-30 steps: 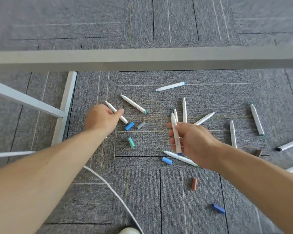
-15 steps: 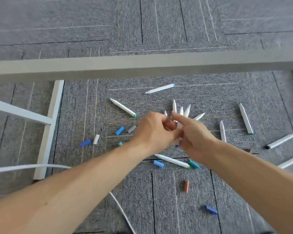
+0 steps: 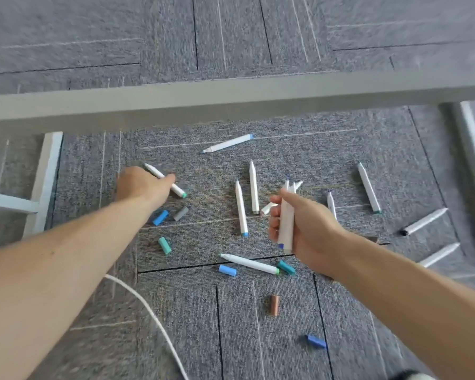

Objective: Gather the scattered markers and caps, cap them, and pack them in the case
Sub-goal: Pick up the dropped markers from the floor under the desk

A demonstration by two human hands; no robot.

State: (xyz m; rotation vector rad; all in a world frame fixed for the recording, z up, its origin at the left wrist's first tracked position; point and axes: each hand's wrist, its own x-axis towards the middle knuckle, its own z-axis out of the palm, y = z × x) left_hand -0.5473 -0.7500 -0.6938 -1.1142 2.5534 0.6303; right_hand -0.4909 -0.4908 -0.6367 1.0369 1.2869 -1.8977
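A bundle of white uncapped markers is held upright in the right hand, and the fingers are curled around the barrels. A blue end is seen at the bottom of the bundle. The left hand is stretched out to the far left. A white marker with a green end lies there on the grey carpet tiles and is pinched under the thumb of this hand, which is blurred.

Half a second ago both hands were joined at the bundle. Now the left hand has been moved away, while the bundle is kept by the right hand.

Near the left hand a light blue cap, a grey cap and a teal cap are scattered. Below the right hand a second green-ended marker is seen between a pale blue cap and a dark teal cap. A brown cap and a dark blue cap lie nearer to the person. A grey metal bar crosses the view above.
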